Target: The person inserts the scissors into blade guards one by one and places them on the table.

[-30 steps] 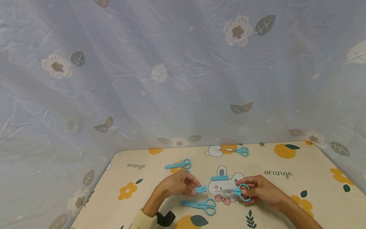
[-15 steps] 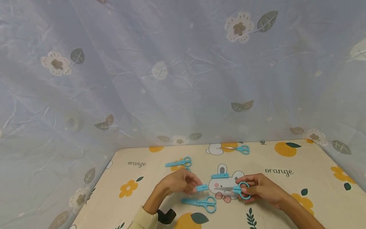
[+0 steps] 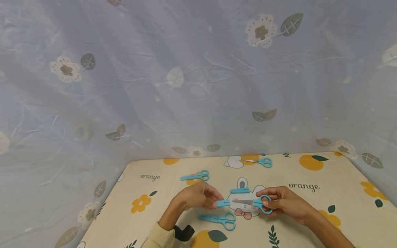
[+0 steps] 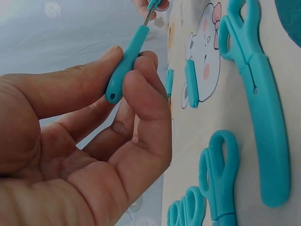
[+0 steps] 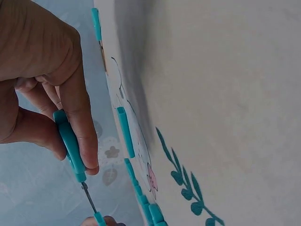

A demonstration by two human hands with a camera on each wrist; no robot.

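My left hand [image 3: 198, 197] pinches a light-blue scissor blade cover [image 3: 223, 203] between thumb and fingers. Its mouth faces right. My right hand [image 3: 286, 203] grips a pair of scissors [image 3: 258, 204] by the blue handles, their bare blades pointing left. The blade tip is right at the cover's mouth, and in the left wrist view the blades line up with the cover [image 4: 127, 66]. Both are held above the cloth. A second, loose cover [image 3: 240, 190] lies just behind them. Nearer to me, below the hands, lie covered scissors [image 3: 217, 219].
Another covered pair of scissors [image 3: 195, 176] lies behind my left hand. Uncovered scissors [image 3: 264, 162] rest near the back edge. A black curved object [image 3: 184, 233] shows beside my left sleeve [image 3: 159, 236]. The patterned tablecloth [image 3: 313, 213] ends at a hanging grey-blue curtain [image 3: 204, 113].
My left hand has moved right with the cover, narrowing the gap to the blade tip. My right hand keeps its grip on the scissors, nearly still.
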